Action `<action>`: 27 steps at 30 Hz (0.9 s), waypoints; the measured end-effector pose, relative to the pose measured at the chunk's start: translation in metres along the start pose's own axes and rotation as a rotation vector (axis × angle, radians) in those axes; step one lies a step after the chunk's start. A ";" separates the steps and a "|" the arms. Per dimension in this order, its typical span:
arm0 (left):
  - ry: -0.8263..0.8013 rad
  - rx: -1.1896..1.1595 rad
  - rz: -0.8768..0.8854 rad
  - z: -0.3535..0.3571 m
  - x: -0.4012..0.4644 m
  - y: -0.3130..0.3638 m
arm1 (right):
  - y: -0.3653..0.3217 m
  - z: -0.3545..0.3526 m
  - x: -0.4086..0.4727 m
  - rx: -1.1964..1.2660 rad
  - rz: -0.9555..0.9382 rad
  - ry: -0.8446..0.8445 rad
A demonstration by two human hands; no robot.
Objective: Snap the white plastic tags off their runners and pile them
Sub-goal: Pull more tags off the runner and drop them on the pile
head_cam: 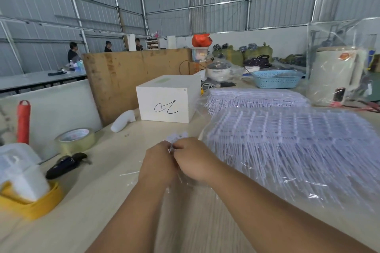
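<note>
2 hands meet at the middle of the table (115,201): the left hand (158,165) and right hand (195,160) are knuckle to knuckle, fingers curled inward around a small piece of plastic (171,148) that glints between them. It looks like a runner with tags on it, though the fingers hide most of it and the frame is soft with motion. Just beyond the fingertips lies a small pile (177,136) of loose white tags. To the right, touching the right forearm's side of the table, a bagged sheet of runners (287,150) lies flat, with a 2nd sheet (257,96) behind it. 1 thin white stick (130,174) lies loose left of the left wrist.

By my reading, the step in hand is the snap itself: both hands pinch the piece and bend or twist it. Next, the freed tag should drop onto the pile ahead, which is a short reach forward, and the grip must shift along the runner to the following tag. How many tags remain on this piece cannot be told.

A white box (167,100) and a tape roll (75,139) sit farther off.
</note>
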State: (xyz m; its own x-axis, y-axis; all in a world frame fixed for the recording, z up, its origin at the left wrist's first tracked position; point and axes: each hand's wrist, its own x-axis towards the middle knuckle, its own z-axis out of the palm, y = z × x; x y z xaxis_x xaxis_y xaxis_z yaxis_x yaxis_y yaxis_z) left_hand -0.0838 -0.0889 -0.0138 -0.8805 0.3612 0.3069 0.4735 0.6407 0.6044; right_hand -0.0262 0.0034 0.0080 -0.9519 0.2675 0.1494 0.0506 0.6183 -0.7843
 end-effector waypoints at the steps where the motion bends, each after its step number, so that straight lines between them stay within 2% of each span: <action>1: -0.017 0.030 -0.002 0.000 0.001 -0.001 | 0.002 0.002 0.002 0.012 0.018 -0.014; 8: -0.083 0.255 0.006 0.006 0.005 0.001 | 0.008 0.006 0.011 0.076 0.054 -0.030; 11: -0.091 0.262 0.003 0.006 0.004 -0.001 | 0.010 0.008 0.011 0.100 0.050 0.020; 14: -0.182 0.325 -0.029 0.006 0.000 0.002 | 0.008 0.006 0.006 0.047 0.025 0.067; 17: -0.226 0.404 -0.069 0.006 -0.001 0.006 | 0.008 0.002 -0.005 -0.052 -0.061 0.112; 21: -0.149 0.428 -0.026 0.002 -0.007 0.015 | 0.007 -0.012 -0.031 -0.177 -0.289 0.213; 24: 0.027 0.249 0.188 -0.006 -0.021 0.032 | 0.005 -0.030 -0.054 -0.245 -0.282 0.246; 25: 0.011 0.126 0.258 -0.008 -0.027 0.040 | 0.004 -0.037 -0.061 -0.252 -0.248 0.251; 27: -0.149 -0.068 0.340 -0.008 -0.040 0.058 | 0.002 -0.056 -0.073 -0.250 -0.134 0.200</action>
State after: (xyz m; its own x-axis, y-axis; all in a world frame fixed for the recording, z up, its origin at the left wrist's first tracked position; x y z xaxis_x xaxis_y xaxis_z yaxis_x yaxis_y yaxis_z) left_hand -0.0209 -0.0718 0.0147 -0.6577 0.6438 0.3910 0.7316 0.4223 0.5352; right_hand 0.0601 0.0264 0.0296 -0.8785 0.2960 0.3750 0.0254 0.8128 -0.5820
